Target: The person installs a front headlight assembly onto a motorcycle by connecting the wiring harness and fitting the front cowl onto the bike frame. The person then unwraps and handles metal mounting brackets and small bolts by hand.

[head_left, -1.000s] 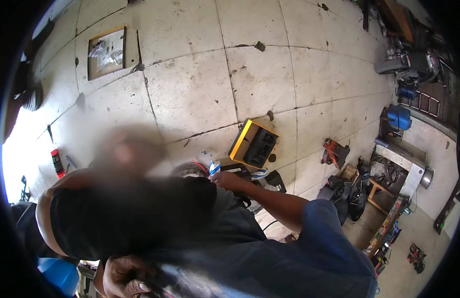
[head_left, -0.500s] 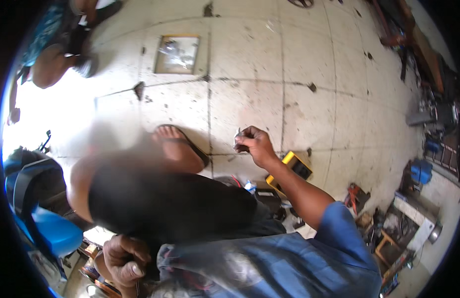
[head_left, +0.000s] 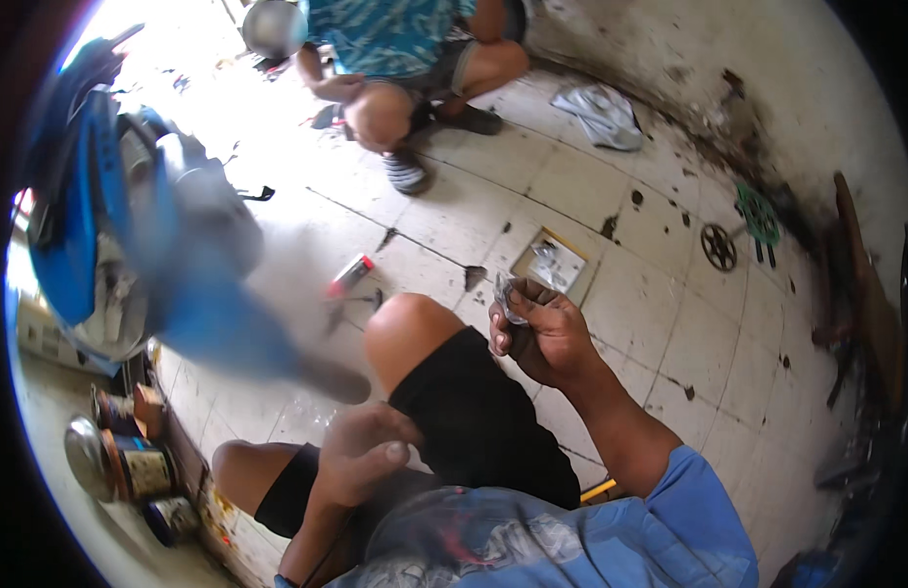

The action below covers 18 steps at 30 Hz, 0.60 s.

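My right hand [head_left: 547, 333] is raised in front of me, thumb and fingers pinching a small crumpled packet of clear plastic [head_left: 506, 297]. What lies inside the packet is too small to make out. Low over my lap, beside my black shorts [head_left: 488, 407], is my left hand [head_left: 364, 449]. It is slightly blurred, with the thumb apart from loosely bent fingers and nothing visible in it. Beyond my right hand a shallow tray with a yellowish edge [head_left: 583, 263] lies on the floor with clear plastic in it.
A blue motorcycle [head_left: 92, 216] stands at left, above jars [head_left: 145, 465] along the wall. Another person [head_left: 385, 49] squats ahead. A red-and-white box [head_left: 350, 274], grey cloth [head_left: 603, 116], dark wheel-shaped part [head_left: 718, 247] and green part [head_left: 758, 212] lie on the tiles.
My view has swung left, bringing the motorcycle and the squatting person further in. My right hand still grips the packet. My left hand has come forward from my side, its fingers less curled.
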{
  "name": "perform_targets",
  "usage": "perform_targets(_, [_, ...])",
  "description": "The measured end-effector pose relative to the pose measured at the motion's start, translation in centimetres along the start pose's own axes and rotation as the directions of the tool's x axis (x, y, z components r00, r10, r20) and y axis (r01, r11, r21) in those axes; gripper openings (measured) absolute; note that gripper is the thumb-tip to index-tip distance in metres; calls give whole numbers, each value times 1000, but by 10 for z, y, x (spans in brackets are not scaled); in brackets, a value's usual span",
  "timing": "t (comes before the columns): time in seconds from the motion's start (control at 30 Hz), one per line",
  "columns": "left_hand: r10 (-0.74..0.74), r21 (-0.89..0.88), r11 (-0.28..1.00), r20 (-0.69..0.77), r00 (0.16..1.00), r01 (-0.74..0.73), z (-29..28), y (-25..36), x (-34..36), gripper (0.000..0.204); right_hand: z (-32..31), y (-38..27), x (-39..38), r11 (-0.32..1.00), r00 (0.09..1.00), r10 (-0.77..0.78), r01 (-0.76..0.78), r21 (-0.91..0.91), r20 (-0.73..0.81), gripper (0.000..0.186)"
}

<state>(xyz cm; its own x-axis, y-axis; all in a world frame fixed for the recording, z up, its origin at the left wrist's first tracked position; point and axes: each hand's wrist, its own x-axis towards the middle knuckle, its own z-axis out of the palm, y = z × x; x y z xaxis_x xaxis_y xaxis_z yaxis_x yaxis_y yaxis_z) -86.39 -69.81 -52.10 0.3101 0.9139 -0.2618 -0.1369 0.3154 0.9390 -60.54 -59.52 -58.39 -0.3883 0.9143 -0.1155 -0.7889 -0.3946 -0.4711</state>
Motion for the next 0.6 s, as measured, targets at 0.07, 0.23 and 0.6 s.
perform_targets(0.07, [12,-43,999,14,1000,-11,-10,1,-15,26,25,17,5,998,999,27,-25,-59,46,15])
perform_targets(0.23, [14,-39,999,-100,995,-18,-29,7,-47,20,74,56,13,988,981,119,-102,-115,154,15])
perform_targets(0.6, [93,-91,989,-201,975,-113,-55,2,-88,15,117,111,25,945,891,326,-294,-145,317,15])
